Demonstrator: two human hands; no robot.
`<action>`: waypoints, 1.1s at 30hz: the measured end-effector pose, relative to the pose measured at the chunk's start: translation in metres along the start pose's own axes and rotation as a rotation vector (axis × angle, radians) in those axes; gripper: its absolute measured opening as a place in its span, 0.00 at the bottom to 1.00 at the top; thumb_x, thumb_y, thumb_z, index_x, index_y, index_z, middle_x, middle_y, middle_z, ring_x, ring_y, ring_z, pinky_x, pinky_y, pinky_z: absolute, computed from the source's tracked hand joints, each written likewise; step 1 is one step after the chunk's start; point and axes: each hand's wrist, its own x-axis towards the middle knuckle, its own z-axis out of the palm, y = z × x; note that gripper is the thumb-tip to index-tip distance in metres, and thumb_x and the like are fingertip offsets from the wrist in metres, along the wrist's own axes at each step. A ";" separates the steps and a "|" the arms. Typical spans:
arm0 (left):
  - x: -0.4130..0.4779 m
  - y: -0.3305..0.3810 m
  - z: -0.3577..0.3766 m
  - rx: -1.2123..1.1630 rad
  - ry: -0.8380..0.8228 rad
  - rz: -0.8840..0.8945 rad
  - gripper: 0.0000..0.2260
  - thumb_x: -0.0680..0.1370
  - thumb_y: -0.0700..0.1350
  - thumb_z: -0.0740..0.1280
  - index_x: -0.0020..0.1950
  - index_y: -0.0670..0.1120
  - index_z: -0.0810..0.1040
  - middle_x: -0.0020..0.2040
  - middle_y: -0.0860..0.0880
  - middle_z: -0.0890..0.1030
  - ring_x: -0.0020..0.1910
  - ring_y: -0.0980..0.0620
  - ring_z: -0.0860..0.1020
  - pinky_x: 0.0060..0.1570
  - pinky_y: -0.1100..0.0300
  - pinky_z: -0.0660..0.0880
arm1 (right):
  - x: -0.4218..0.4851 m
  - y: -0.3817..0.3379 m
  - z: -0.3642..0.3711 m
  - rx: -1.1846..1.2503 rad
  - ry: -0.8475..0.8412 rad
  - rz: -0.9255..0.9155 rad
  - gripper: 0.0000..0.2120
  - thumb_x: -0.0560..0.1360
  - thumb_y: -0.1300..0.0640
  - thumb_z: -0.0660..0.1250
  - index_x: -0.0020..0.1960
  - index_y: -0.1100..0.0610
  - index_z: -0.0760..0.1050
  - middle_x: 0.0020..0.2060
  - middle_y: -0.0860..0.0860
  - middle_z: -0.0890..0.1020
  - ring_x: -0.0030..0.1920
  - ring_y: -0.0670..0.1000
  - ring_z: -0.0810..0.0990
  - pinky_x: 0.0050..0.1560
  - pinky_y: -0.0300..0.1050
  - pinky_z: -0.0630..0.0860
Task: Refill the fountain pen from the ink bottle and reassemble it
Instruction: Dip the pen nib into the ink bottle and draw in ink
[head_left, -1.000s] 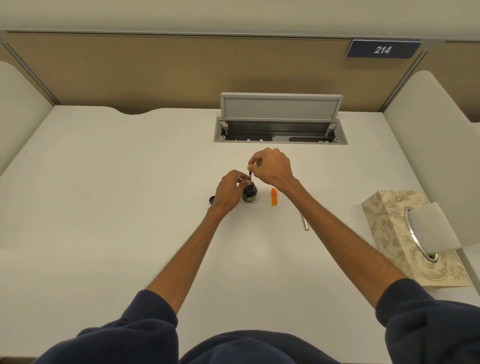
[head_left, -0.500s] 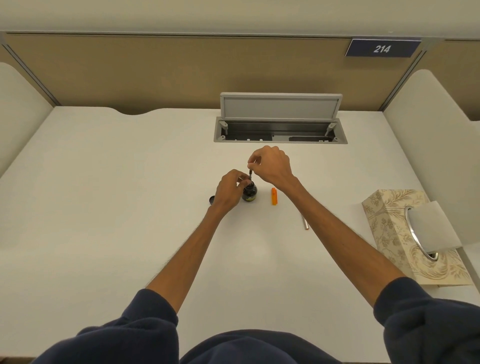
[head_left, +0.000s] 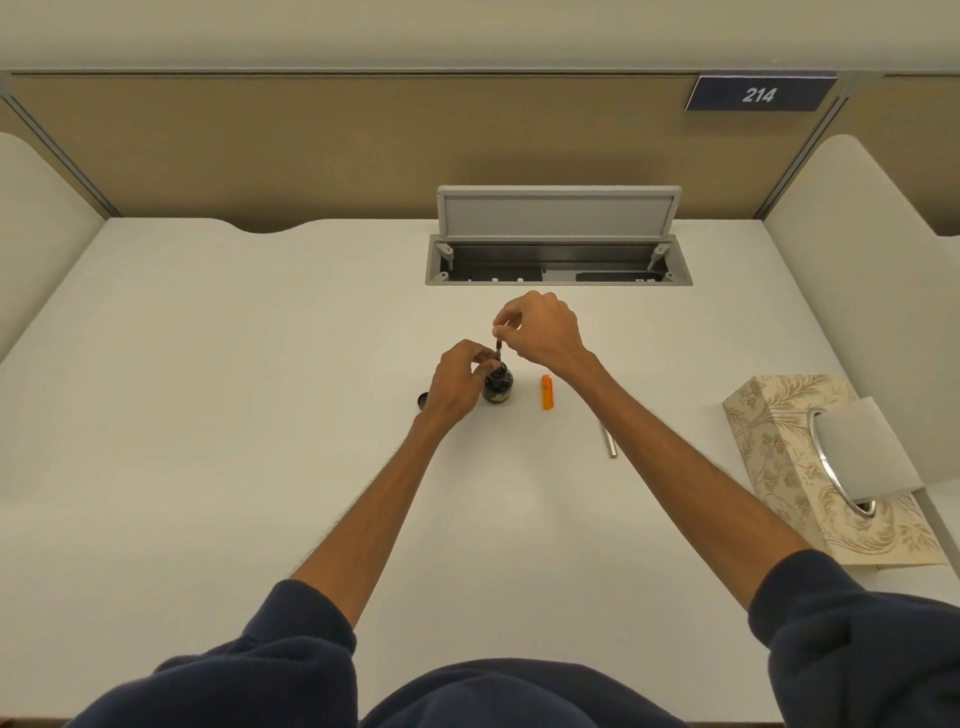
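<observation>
A small dark ink bottle (head_left: 500, 387) stands open at the middle of the white desk (head_left: 208, 415). My left hand (head_left: 460, 382) grips it from the left. My right hand (head_left: 540, 330) pinches the top of a thin dark pen section (head_left: 499, 352), held upright with its lower end in the bottle's mouth. The black bottle cap (head_left: 423, 400) lies just left of my left hand. An orange pen cap (head_left: 547, 392) lies right of the bottle. A slim silvery pen barrel (head_left: 609, 441) lies partly under my right forearm.
A patterned tissue box (head_left: 810, 467) with a tissue sticking out sits at the right edge. A grey cable hatch (head_left: 558, 260) stands open at the back of the desk. White side dividers rise at both ends.
My right hand has lifted slightly with the pen section, still over the bottle. My left hand and the bottle have stayed in place.
</observation>
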 end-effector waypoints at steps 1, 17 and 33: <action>0.000 0.000 0.000 -0.001 0.001 0.000 0.05 0.78 0.42 0.68 0.52 0.42 0.81 0.52 0.46 0.82 0.53 0.48 0.79 0.56 0.52 0.75 | 0.000 0.000 0.000 -0.005 0.000 -0.003 0.11 0.77 0.51 0.70 0.53 0.57 0.85 0.47 0.54 0.87 0.41 0.49 0.81 0.44 0.40 0.76; 0.001 -0.006 0.000 -0.064 0.005 0.010 0.04 0.78 0.43 0.68 0.51 0.45 0.80 0.52 0.49 0.79 0.43 0.54 0.77 0.48 0.59 0.72 | 0.002 -0.002 0.002 -0.041 0.010 0.020 0.15 0.75 0.45 0.71 0.49 0.57 0.84 0.43 0.53 0.86 0.39 0.48 0.78 0.44 0.42 0.75; 0.002 -0.005 0.000 0.076 -0.028 -0.003 0.07 0.78 0.50 0.67 0.53 0.50 0.81 0.53 0.54 0.74 0.51 0.51 0.77 0.50 0.52 0.74 | 0.002 0.002 0.003 0.017 0.002 0.033 0.15 0.75 0.47 0.71 0.51 0.59 0.84 0.45 0.54 0.86 0.37 0.47 0.78 0.42 0.40 0.74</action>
